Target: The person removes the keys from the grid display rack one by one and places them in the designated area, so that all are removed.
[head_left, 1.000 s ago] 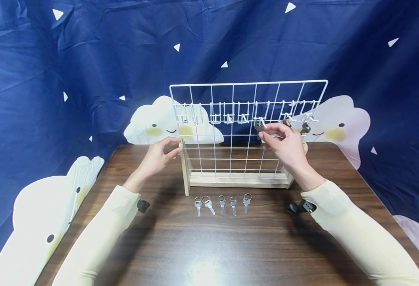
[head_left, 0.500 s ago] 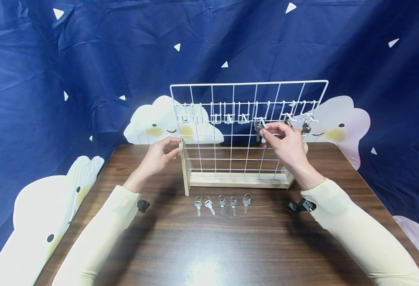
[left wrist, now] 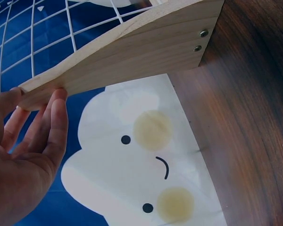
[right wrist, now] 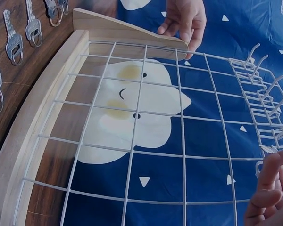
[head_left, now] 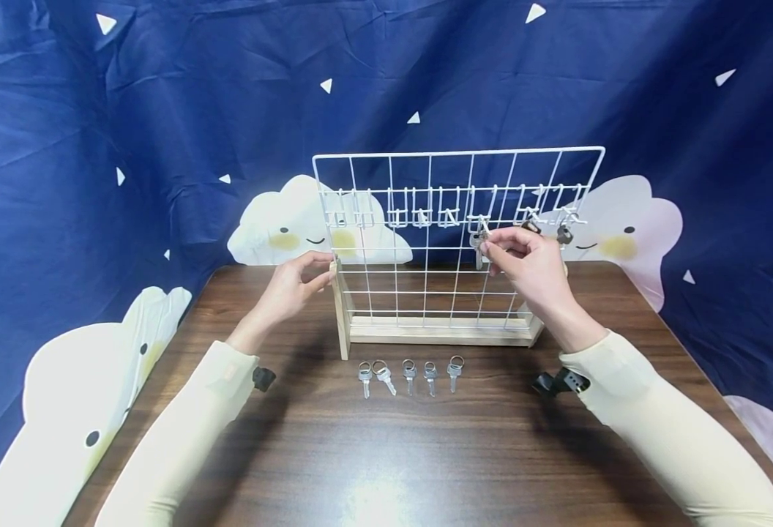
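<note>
Head view: right hand [head_left: 533, 265], thumb and fingertips pinching key [head_left: 477, 241], just below hook [head_left: 485, 224] on white wire rack [head_left: 429, 249]. Left hand [head_left: 293, 287] clamped on wooden side panel [head_left: 343, 315]; hands well apart. Five ringed keys [head_left: 410, 372] on brown table [head_left: 334, 439], before rack.

Left wrist view: thumb and fingers on opposite faces of panel; two screws [left wrist: 203, 33].

Right wrist view: right-hand fingers curled; pinched key mostly hidden.

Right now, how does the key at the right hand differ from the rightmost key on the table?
The raised key points blade down at the wire grid; the rightmost table key lies on the tabletop. The right hand pinches the raised key; no hand touches the rightmost table key. Both are metal keys.
</note>
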Available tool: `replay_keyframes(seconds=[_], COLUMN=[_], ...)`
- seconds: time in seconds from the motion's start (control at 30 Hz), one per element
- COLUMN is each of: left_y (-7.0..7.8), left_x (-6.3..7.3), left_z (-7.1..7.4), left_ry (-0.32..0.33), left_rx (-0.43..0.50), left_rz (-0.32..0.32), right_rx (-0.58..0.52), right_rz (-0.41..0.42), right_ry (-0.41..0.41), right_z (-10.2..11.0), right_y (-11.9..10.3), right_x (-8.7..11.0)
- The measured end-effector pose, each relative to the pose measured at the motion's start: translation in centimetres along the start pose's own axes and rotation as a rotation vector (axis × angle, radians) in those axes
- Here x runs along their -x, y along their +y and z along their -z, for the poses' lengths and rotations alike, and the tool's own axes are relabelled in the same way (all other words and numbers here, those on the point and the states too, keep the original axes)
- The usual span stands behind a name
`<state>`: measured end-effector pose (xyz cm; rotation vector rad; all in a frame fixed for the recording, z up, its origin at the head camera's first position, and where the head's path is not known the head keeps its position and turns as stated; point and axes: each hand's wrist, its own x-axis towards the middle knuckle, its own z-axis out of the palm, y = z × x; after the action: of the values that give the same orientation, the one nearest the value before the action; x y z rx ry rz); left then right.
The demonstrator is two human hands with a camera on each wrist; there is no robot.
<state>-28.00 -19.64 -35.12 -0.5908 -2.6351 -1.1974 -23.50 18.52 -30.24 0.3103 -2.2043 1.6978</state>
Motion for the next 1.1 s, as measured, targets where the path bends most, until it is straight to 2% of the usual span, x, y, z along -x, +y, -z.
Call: replay_keyframes(seconds=[0.7,1.1], left_y=[0.1,0.2], left_x=[0.0,0.1], left_z=[0.1,0.1], left_ry=[0.002,0.0], left_rx=[-0.016,0.001], left_rz=[-0.006,-0.001], right_rx=[0.033,-0.013], right_rz=[0.027,0.073], right_ry=[0.017,-0.007], right_z=[1.1,1.6], right_y=[-1.0,-1.6], right_x=[1.9,2.8])
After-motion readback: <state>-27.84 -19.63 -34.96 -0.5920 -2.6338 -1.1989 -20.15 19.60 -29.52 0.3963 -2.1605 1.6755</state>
